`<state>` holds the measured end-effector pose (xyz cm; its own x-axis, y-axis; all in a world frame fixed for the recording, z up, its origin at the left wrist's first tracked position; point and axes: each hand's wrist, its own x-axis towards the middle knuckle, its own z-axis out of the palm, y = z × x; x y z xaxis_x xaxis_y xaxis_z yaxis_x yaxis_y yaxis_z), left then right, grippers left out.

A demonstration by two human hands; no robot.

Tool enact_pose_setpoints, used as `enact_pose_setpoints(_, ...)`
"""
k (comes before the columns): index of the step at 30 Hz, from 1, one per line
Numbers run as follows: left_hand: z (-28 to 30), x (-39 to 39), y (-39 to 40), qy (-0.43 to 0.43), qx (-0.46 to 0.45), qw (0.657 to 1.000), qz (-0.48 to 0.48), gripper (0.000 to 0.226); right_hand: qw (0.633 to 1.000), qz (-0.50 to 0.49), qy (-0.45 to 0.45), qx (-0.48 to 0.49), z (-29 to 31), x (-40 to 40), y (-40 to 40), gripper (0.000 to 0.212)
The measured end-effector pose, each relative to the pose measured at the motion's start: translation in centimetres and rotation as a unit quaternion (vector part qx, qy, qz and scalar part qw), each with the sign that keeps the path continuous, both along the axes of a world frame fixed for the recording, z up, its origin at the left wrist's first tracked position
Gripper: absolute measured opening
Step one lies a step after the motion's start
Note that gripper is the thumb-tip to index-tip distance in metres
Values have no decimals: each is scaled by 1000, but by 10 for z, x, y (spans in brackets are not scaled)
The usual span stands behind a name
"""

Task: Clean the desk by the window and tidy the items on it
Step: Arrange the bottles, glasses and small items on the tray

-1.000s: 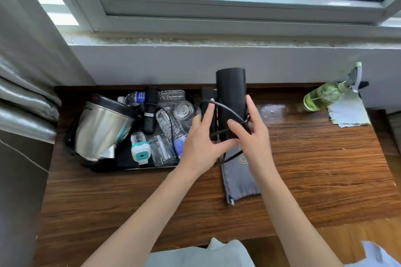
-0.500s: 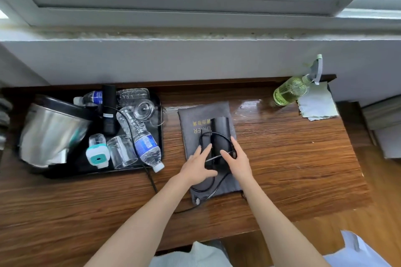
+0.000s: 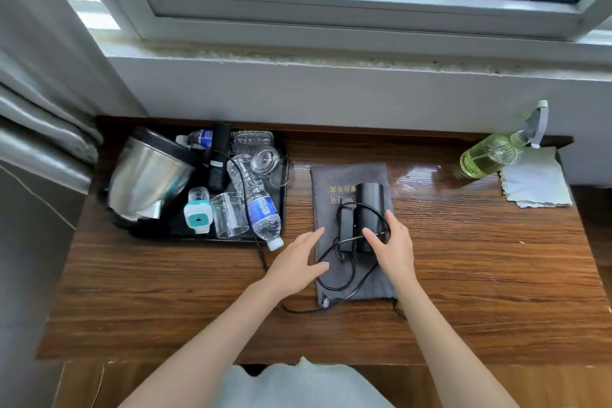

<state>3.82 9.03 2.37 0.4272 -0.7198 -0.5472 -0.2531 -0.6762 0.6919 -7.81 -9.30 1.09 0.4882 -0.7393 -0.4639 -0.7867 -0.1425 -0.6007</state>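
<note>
Both hands open: L hand (image 3: pixel 299 262) free, R hand (image 3: pixel 392 243) on hair dryer (image 3: pixel 369 209).

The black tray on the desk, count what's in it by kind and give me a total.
Kettle: 1
Plastic water bottles: 3
Drinking glasses: 2
Small white and teal bottle: 1
Black stick-shaped device: 1
Total: 8
</note>
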Motion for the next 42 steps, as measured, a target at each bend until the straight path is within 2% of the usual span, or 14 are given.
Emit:
enact_pose_setpoints(4,10,25,55,-30,-10,997,67,68,995,33,23,-88,14,19,24,73)
enact_pose_setpoints(8,9,60,109,-39,-12,989,139,62,982,86,-65,-155,25,53,74,56)
enact_pose_setpoints(11,11,88,140,-58,-20,986,155,60,975,146,-72,-152,30,100,124,49)
enact_pose_setpoints(14,15,117,163,-125,-29,988,87,62,976,173,-28,-132,28,157,164,52)
enact_pose_setpoints(17,22,145,178,-177,-44,983,34,61,967,194,47,-156,25,199,186,48)
enact_pose_setpoints(21,33,171,198,-192,-70,978,34,56,960,157,137,-185,16,219,189,22)
enact_pose_setpoints(23,35,182,207,-209,-82,973,59,51,968,130,141,-161,15,220,185,18)
enact_pose_setpoints(26,31,200,222,-262,-95,956,93,48,986,88,76,-117,28,212,178,20)
enact_pose_setpoints(30,24,223,238,-316,-64,943,75,62,990,50,-34,-128,59,174,157,13)
enact_pose_setpoints(34,19,244,245,-286,-8,954,89,84,983,1,-79,-168,87,122,120,9)
enact_pose_setpoints(37,14,259,252,-238,34,968,76,99,975,-48,-64,-208,90,87,85,11)
enact_pose_setpoints(40,11,268,258,-212,55,975,29,112,970,-89,19,-225,68,62,50,19)
enact_pose_setpoints(42,10,271,260,-218,64,974,14,121,973,-96,92,-189,46,51,33,23)
